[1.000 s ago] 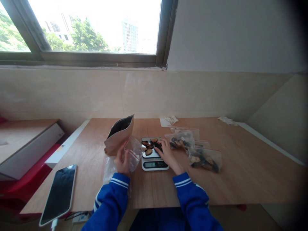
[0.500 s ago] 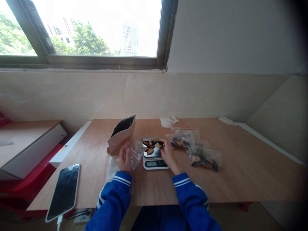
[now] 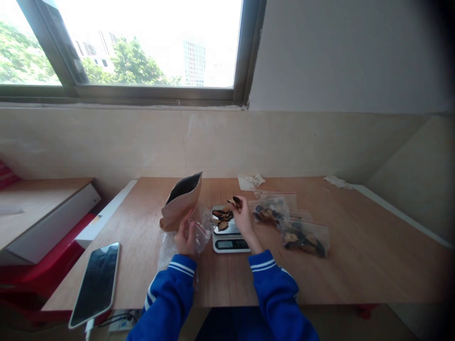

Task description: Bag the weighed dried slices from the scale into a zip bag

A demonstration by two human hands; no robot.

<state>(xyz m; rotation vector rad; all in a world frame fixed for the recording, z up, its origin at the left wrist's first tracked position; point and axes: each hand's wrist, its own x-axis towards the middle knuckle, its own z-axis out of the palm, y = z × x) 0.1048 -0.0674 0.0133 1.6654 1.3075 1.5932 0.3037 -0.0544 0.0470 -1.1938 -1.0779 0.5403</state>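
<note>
My left hand (image 3: 185, 238) is closed on the edge of a clear zip bag (image 3: 206, 228), its fingers pinched together. Just behind that hand stands a brown paper pouch (image 3: 183, 208) with its mouth open and a dark inside. A small digital scale (image 3: 232, 245) sits right of the bag; its reading is too blurred to make out. Several dried brown slices (image 3: 222, 219) with dark edges lie on its metal plate. Over the plate's right side, my right hand (image 3: 244, 220) pinches dark dried slices (image 3: 236, 201) between thumb and fingers, raised off the scale.
Filled zip bags (image 3: 305, 237) of similar dried pieces lie right of the scale. A phone (image 3: 96, 279) with a charging cable rests at the table's front left. Crumpled tissue (image 3: 255, 180) lies near the wall, below a window (image 3: 152, 47). Another table (image 3: 42, 208) stands at left.
My right hand has lifted from the scale plate with dried slices in its fingers, leaving fewer on the plate. The left hand keeps its hold on the zip bag. The view has shifted slightly.
</note>
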